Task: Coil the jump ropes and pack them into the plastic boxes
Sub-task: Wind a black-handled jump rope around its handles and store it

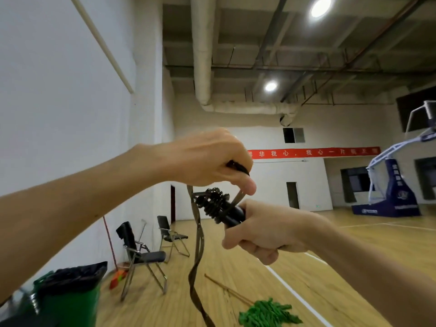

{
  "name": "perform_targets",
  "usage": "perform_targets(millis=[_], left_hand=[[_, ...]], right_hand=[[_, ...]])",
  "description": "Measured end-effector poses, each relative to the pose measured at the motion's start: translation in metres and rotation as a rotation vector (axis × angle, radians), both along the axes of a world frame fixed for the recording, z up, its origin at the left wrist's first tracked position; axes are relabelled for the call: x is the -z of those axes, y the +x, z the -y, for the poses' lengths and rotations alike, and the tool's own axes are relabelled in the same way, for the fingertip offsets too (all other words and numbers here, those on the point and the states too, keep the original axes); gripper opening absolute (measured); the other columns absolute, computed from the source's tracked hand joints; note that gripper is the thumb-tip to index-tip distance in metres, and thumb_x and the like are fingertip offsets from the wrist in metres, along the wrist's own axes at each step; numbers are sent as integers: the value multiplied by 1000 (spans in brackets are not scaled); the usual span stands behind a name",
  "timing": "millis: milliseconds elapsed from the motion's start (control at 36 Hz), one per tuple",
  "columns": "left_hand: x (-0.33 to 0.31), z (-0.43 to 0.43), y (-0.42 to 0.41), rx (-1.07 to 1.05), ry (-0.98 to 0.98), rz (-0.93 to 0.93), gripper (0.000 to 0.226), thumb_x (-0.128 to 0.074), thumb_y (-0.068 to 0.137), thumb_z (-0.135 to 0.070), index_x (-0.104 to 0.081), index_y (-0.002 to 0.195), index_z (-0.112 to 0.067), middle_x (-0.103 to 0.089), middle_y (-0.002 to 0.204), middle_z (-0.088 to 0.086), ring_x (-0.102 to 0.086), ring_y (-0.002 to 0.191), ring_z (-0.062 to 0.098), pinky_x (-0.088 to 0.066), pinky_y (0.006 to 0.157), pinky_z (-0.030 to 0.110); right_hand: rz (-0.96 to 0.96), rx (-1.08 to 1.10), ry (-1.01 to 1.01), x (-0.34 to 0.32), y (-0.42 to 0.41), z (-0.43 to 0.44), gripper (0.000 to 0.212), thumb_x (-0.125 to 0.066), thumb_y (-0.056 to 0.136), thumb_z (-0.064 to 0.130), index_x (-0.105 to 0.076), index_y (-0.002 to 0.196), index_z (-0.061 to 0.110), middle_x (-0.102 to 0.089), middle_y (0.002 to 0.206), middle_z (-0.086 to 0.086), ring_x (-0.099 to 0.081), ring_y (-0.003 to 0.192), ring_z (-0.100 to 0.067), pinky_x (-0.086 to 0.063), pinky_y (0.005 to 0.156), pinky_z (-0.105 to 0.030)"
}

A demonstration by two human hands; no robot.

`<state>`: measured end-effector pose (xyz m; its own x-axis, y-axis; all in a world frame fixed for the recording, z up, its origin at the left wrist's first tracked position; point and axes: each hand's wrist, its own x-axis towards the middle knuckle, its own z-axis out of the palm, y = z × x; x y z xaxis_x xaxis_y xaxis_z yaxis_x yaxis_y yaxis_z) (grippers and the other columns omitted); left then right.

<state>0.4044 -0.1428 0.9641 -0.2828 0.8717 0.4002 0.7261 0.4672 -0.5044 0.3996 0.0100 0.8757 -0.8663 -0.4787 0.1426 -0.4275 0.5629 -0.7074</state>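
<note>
Left hand (pixel 207 159): raised, fingers curled, thumb tip pinching a strand of the jump rope (pixel 197 244). The loose length hangs from there down to the floor (pixel 236 267). The coil (pixel 213 202) sits just below the left fingers, wound on the exposed end of the handle (pixel 233 214). Handle long axis runs lower right to upper left, with the free end pointing toward the left hand. Right hand (pixel 264 232): fingers wrapped round the handle's lower end. The next turn probably goes round this axis.

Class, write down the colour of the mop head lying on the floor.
The mop head is green, clearest low in the head view.
</note>
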Motion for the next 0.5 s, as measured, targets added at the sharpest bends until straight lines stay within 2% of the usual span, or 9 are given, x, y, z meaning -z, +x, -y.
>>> perform_targets(millis=[83,278,389,500], left_hand=[[8,6,-1,-29,64,117,40,-63,87,-49,-72,77,-12,-57,57,-8,-51,55,8,-39,53,19],[21,26,-11,35,160,374,42,-55,90,-44,-60,64,-12,-42,50,-9,-37,48,7,-31,49,15],[33,41,-21,87,243,501,50,-49,97,-34,-52,63,2,-42,55,-1,-37,50,12,-34,53,19],[52,48,-33,176,297,642,40,-43,96,-31,-58,62,-17,-49,57,-10,-44,51,7,-36,54,15]], right_hand=[[-78,-9,95,5,7,8,34,-62,93,4,-40,69,14,-35,53,-2,-28,41,-14,-30,41,-23],[-146,-83,65,15,15,12,31,-64,90,0,-44,69,10,-36,50,-3,-29,39,-16,-30,39,-21],[-157,-129,17,19,18,12,29,-63,91,-2,-45,71,8,-36,51,-6,-28,38,-16,-29,38,-21],[-153,-199,-55,29,19,13,28,-61,93,-2,-44,74,7,-33,50,-4,-26,36,-13,-26,38,-21]])
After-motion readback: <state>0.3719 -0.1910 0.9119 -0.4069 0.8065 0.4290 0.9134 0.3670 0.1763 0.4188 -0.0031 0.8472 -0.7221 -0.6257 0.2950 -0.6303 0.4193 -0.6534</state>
